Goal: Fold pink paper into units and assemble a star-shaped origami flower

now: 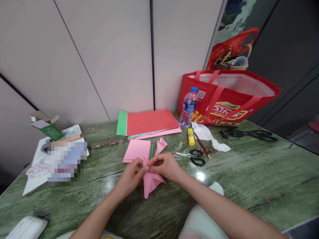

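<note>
Between my two hands is a folded pink paper piece point(151, 184) with pleats that fan out toward me. My left hand point(132, 173) pinches it from the left, thumb and fingertips closed on its upper part. From the right, my right hand point(167, 166) pinches the same spot, its fingertips meeting those of the left. Just beyond my hands lies a stack of pink paper squares point(137, 150). A smaller folded pink paper piece point(161, 144) rests to its right, and a green strip point(151, 151) shows between them.
Scissors point(194, 156), a yellow glue stick point(191, 137), a pencil point(202, 146) and crumpled tissue point(210, 136) lie to the right. Coloured sheets point(152, 121) lie at the back beside a water bottle point(189, 108) and a red bag point(229, 99). A small box point(51, 127) stands at left.
</note>
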A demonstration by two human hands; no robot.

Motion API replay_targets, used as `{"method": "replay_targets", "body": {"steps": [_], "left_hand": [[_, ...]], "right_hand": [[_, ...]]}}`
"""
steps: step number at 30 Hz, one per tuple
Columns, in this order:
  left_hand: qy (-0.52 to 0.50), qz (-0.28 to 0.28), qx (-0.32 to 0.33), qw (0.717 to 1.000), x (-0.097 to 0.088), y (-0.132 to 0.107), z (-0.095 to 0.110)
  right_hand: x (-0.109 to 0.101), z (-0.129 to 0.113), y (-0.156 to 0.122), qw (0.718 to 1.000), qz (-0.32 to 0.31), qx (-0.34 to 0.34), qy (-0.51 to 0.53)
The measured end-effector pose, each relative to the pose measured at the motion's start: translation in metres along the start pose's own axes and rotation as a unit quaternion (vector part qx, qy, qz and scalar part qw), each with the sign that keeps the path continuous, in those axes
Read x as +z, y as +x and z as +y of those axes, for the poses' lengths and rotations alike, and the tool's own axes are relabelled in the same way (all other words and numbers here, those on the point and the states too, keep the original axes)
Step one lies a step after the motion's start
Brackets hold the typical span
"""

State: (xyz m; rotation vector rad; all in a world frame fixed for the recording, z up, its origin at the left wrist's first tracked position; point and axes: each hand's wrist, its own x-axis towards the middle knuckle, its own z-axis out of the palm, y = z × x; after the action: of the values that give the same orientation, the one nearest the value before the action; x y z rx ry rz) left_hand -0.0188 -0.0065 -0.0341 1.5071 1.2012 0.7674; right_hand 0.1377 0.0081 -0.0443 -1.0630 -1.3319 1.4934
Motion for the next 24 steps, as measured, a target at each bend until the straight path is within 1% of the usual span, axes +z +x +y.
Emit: {"method": "replay_targets", "body": {"steps": [4,6,9,14,16,20,22,24], "left_hand": [[0.01,0.031,0.035,0.999,-0.003,0.001,0.007],[0.008,0.042,0.02,0.999,-0.003,0.0,0.012],[-0.008,0.041,-0.011,0.999,-0.002,-0.001,0.015],[-0.045,0.061,-0.021,0.997,-0.001,-0.002,0.011],[-0.087,0.058,-0.015,0.994,0.0,-0.003,0.01],[-0.17,0.033,-0.018,0.985,0.002,-0.004,0.009],[-0.168,0.032,-0.018,0.985,0.004,-0.005,0.01],[-0.143,0.044,-0.012,0.989,0.004,-0.005,0.011]], "right_hand": [[0.0,-0.002,0.0,1.0,-0.013,0.007,0.004],[0.001,-0.003,-0.001,1.0,-0.014,0.015,0.0],[0.003,-0.004,-0.001,0.999,-0.022,0.027,0.001],[0.004,-0.006,-0.001,0.999,-0.039,0.035,-0.006],[0.003,-0.007,-0.001,0.998,-0.046,0.037,-0.009],[0.001,-0.011,-0.002,0.996,-0.073,0.045,0.008],[0.0,-0.013,-0.002,0.996,-0.078,0.047,0.019],[-0.001,-0.013,-0.003,0.996,-0.08,0.043,0.028]]}}
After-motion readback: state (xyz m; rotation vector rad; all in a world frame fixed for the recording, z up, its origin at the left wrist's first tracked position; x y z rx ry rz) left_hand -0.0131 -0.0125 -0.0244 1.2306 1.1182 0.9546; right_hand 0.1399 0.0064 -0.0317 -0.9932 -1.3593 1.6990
